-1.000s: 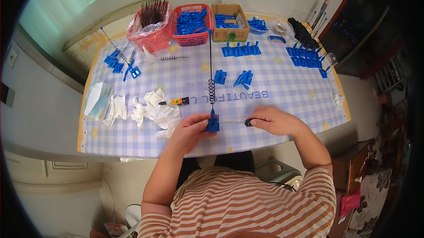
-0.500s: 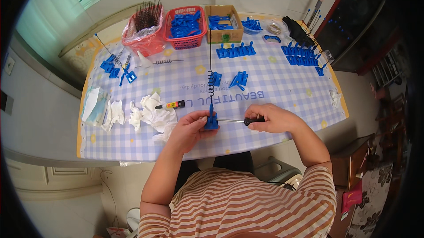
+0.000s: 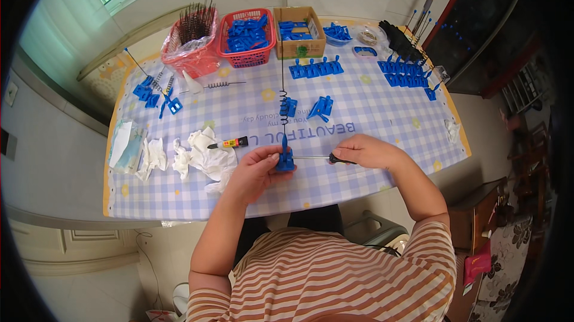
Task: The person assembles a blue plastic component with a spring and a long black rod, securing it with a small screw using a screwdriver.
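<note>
The blue part (image 3: 285,160) sits at the near edge of the table (image 3: 388,137), just in front of us, pinched in our left hand (image 3: 254,169). In the head view, we hold it upright against the cloth so the thin rod with its coiled spring (image 3: 283,104) stands straight away from us, likely to keep the part steady while a tool works on its side. Our right hand (image 3: 368,150) is closed around a screwdriver (image 3: 326,158), whose shaft lies level and points left, its tip at the part; the flat hold would let us turn it straight into the side. The two hands are apart, joined only by the tool.

A glue tube (image 3: 234,141) and crumpled tissues (image 3: 206,158) lie just left of the left hand, within easy reach. Farther back stand a red basket (image 3: 246,38) of blue pieces, a cardboard box (image 3: 299,32) of more, and a bagged basket of rods (image 3: 191,44). Rows of finished-looking blue pieces (image 3: 315,69) line the far side, well apart from the hands, as if sorted out of the way.

Against the earlier pictures, both hands grip as they did. The whole scene sits slightly lower in view, so our head seems to have tipped a little; the things on the table look unmoved.
</note>
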Available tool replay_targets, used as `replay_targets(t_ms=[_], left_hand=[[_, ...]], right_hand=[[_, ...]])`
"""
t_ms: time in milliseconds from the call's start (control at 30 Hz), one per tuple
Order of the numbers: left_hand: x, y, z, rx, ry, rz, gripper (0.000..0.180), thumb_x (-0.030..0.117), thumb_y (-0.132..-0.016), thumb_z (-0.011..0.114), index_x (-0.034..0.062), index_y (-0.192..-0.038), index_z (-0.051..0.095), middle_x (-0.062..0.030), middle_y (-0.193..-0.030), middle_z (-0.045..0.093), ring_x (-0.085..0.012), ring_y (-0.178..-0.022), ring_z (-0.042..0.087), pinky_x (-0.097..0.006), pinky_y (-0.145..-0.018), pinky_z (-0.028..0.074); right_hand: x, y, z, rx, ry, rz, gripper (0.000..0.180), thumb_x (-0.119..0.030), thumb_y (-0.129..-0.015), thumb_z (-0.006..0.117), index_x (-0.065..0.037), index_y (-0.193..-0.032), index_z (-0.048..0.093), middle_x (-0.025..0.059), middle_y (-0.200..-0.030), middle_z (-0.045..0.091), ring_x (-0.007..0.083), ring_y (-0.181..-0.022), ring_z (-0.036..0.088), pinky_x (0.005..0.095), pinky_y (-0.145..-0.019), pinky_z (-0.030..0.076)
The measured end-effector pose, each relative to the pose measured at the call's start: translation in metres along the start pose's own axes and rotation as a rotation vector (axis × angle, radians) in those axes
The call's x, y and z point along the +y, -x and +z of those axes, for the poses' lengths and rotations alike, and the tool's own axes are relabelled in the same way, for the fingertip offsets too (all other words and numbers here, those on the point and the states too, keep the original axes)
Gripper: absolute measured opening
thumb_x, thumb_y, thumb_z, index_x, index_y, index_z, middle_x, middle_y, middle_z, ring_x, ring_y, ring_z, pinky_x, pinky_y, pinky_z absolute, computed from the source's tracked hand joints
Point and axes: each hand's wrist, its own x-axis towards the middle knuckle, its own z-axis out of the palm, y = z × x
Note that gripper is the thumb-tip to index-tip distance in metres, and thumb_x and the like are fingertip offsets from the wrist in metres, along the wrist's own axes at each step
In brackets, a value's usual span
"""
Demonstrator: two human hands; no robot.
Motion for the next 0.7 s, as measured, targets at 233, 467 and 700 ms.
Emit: replay_targets(t_ms=[233, 467, 700], left_hand=[[-0.001, -0.002, -0.004, -0.004, 0.012, 0.002, 0.025, 0.010, -0.097, 0.054, 0.0002, -0.120, 0.058, -0.0128, -0.118, 0.063, -0.0315, -0.102, 0.067, -0.044, -0.087, 0.058], [-0.005, -0.003, -0.009, 0.000, 0.030, 0.022, 0.024, 0.009, -0.097, 0.054, 0.0001, -0.119, 0.059, -0.0128, -0.117, 0.063, -0.0305, -0.101, 0.067, -0.044, -0.087, 0.058], [-0.002, -0.001, -0.007, 0.015, 0.020, 0.027, 0.024, 0.010, -0.097, 0.055, 0.0002, -0.119, 0.059, -0.0125, -0.116, 0.064, -0.0298, -0.101, 0.067, -0.043, -0.087, 0.057]], right_hand=[[0.003, -0.004, -0.001, 0.034, 0.095, -0.111, 0.023, -0.025, -0.093, 0.065, -0.002, -0.098, 0.066, 0.0020, -0.078, 0.060, 0.0102, -0.073, 0.053, 0.0279, -0.067, 0.045], [-0.007, -0.004, 0.001, -0.036, -0.111, 0.028, 0.024, -0.026, -0.093, 0.064, -0.002, -0.092, 0.063, 0.0014, -0.079, 0.061, 0.0100, -0.066, 0.057, 0.0251, -0.064, 0.047], [-0.003, -0.011, -0.004, -0.088, 0.033, 0.066, 0.030, -0.030, -0.098, 0.056, -0.002, -0.092, 0.063, 0.0018, -0.080, 0.063, 0.0106, -0.070, 0.055, 0.0268, -0.066, 0.046]])
